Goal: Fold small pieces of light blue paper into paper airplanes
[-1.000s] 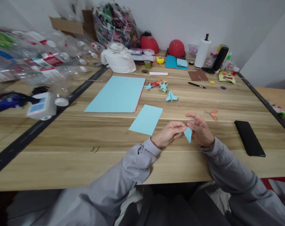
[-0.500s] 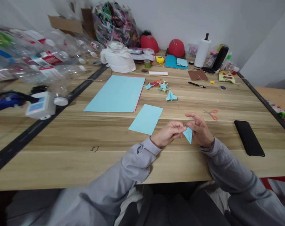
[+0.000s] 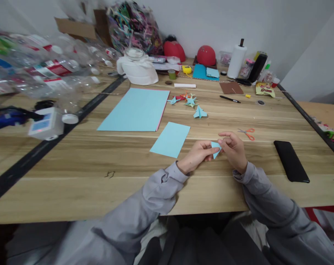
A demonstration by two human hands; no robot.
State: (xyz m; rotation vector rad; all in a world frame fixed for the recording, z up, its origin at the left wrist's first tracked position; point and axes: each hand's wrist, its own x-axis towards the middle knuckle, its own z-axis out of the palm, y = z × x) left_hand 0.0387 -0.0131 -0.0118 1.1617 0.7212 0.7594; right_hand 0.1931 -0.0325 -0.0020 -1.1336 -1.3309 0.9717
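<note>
Grip of the left hand (image 3: 199, 152) pinches the folded blue paper (image 3: 215, 144), thumb across it. The paper sits between both hands, tapering toward the counter's (image 3: 81, 158) near edge; the right hand's (image 3: 234, 150) fingertips are at its right corner, pinching or not I cannot tell.

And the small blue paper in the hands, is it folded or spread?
Folded, it seems: the blue paper makes a small pointed shape at the fingers; layers cannot be distinguished.
</note>
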